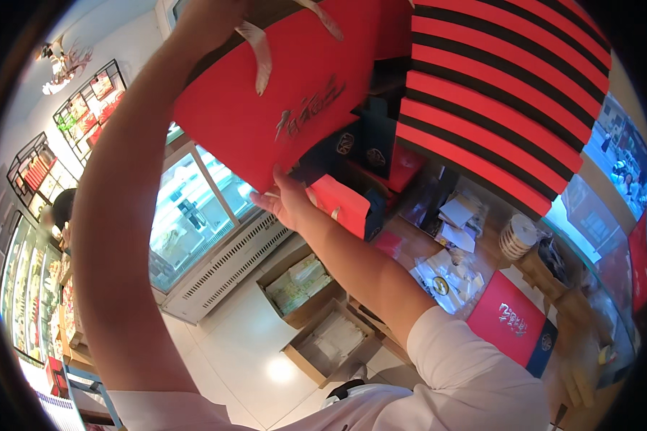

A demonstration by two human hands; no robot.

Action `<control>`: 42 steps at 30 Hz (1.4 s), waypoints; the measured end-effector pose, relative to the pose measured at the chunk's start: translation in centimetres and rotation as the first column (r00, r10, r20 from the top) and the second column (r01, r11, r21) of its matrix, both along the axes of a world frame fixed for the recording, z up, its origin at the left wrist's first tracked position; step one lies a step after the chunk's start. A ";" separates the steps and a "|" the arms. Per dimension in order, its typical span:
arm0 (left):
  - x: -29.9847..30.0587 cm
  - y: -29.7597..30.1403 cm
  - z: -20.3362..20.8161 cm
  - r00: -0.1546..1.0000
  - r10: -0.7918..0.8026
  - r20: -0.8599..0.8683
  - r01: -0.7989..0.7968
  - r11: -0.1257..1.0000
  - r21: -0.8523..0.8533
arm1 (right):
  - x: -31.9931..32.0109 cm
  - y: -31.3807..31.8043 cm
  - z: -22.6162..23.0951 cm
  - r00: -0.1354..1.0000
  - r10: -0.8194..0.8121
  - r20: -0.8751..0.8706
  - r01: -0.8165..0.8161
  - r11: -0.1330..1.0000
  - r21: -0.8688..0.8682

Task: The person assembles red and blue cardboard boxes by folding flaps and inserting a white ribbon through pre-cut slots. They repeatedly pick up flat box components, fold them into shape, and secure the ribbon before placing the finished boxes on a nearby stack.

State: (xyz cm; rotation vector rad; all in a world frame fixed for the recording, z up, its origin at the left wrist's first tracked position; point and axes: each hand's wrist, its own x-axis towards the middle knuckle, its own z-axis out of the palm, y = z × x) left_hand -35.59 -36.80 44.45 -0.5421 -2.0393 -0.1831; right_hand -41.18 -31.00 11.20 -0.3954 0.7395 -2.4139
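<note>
A large red paper gift bag (302,86) with pale ribbon handles and dark lettering hangs tilted in front of me. At the top edge of the view, my left hand (219,18) holds its upper rim near a handle; those fingers are partly cut off. My right hand (291,205) is at its lower edge, thumb against the red face and fingers underneath. Just beyond that hand stands a smaller red bag (343,203) with a pale handle. Dark blue bags (370,147) with round emblems stand behind it.
A tall red-and-black striped stack (496,86) fills the upper right. Below it, a wooden counter carries plastic-wrapped packets (449,280), a roll-like stack (517,237) and a flat red bag (507,316). A glass-topped display chiller (194,208) stands left; open cardboard boxes (327,341) lie on the floor.
</note>
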 end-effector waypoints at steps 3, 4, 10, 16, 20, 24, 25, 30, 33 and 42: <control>-5.2 -1.1 -2.0 0.991 0.115 -0.060 -0.120 0.989 -0.088 | -3.2 -1.1 0.7 0.993 -0.066 0.102 0.059 0.996 0.072; -7.3 -1.2 -2.7 0.987 0.156 0.045 -0.152 0.984 -0.091 | -4.3 -1.1 0.7 0.986 -0.116 0.118 0.102 0.988 0.116; -11.4 -2.0 -6.0 0.925 0.236 0.298 -0.245 0.969 -0.005 | -7.2 -1.7 0.2 0.980 -0.193 0.057 0.175 0.956 0.234; -9.3 -3.9 -11.0 0.977 0.208 0.033 -0.211 0.970 0.123 | -7.6 0.8 -1.1 0.984 -0.172 -0.047 0.177 0.930 0.321; -8.4 -4.6 -16.2 0.961 0.221 -0.166 -0.167 0.942 0.291 | -5.5 2.0 -0.2 0.973 -0.131 -0.192 0.201 0.889 0.411; -8.9 -3.9 -16.5 0.967 0.115 -0.226 -0.052 0.963 0.265 | -6.0 3.0 -1.6 0.975 -0.082 -0.205 0.168 0.879 0.447; -8.8 -3.7 -16.6 0.962 0.121 -0.246 -0.050 0.959 0.277 | -5.4 3.5 -1.8 0.974 -0.074 -0.213 0.169 0.867 0.468; -7.0 -6.2 -17.3 0.886 0.038 -0.463 0.274 0.762 0.587 | -5.0 6.6 -3.2 0.975 -0.111 -0.192 0.193 0.851 0.489; -9.9 -13.6 -21.2 0.978 -0.077 -0.194 0.208 0.276 0.939 | -4.2 8.4 -3.2 0.982 -0.084 -0.171 0.163 0.834 0.527; -16.4 -9.1 -25.0 0.801 -0.599 0.003 -0.009 -0.008 1.000 | -2.0 14.2 -7.0 0.975 -0.087 -0.206 0.197 0.767 0.610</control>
